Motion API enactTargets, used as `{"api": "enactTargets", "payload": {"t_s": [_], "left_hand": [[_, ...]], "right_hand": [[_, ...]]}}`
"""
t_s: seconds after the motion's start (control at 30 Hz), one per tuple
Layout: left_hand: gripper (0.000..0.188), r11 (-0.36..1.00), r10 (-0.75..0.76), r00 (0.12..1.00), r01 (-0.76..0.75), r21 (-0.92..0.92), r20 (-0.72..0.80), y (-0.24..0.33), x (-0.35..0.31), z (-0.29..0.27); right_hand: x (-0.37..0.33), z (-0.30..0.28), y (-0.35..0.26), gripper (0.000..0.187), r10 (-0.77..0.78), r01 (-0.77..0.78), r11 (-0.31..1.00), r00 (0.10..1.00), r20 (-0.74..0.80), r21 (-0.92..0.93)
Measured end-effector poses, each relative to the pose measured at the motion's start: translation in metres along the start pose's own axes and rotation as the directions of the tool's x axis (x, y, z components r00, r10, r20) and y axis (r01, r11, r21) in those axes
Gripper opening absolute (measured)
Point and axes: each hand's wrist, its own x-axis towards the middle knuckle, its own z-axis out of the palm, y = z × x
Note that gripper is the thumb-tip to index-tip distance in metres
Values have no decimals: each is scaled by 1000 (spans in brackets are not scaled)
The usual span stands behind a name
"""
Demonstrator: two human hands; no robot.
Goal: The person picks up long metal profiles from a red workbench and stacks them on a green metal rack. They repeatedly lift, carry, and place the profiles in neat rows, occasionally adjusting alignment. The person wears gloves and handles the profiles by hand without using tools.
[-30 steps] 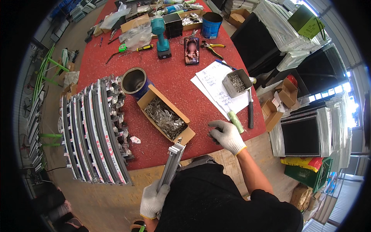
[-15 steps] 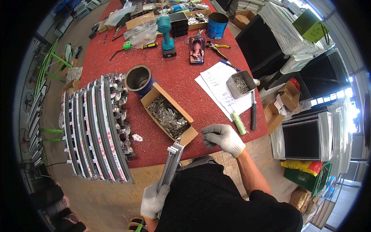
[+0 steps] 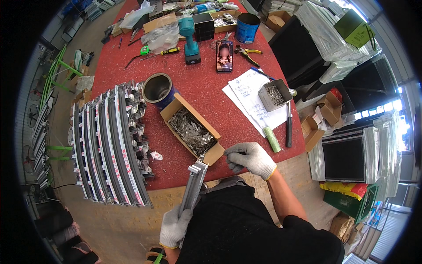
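Note:
My left hand (image 3: 174,226), in a grey work glove, grips the lower end of a grey aluminium profile bar (image 3: 193,188) that points up toward the table edge. My gloved right hand (image 3: 250,159) hovers at the near corner of an open cardboard box (image 3: 214,154) full of small metal clips (image 3: 190,130); its fingers are curled, and I cannot see whether they pinch a clip. The bar's top end sits just left of that hand, beside the box corner.
A red table (image 3: 193,83) carries a row of stacked aluminium profiles (image 3: 110,141) at left, a dark can (image 3: 157,88), a teal cordless drill (image 3: 189,33), a phone (image 3: 224,56), papers (image 3: 250,99), a small tub of screws (image 3: 272,94), a blue bucket (image 3: 247,26) and pliers (image 3: 248,53). Boxes and panels stand at right.
My right hand has moved left from the table's right side to the near corner of the clip box. The left hand keeps holding the bar.

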Motion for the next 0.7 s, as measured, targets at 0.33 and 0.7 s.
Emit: {"api": "enactTargets", "payload": {"t_s": [0.33, 0.7], "left_hand": [[52, 999, 51, 999, -51, -17, 12, -10, -2, 1], [40, 997, 25, 999, -23, -71, 36, -11, -4, 1]], "right_hand": [[4, 5, -5, 29, -81, 79, 991, 997, -8, -107], [8, 20, -15, 30, -47, 44, 993, 999, 22, 109]]}}
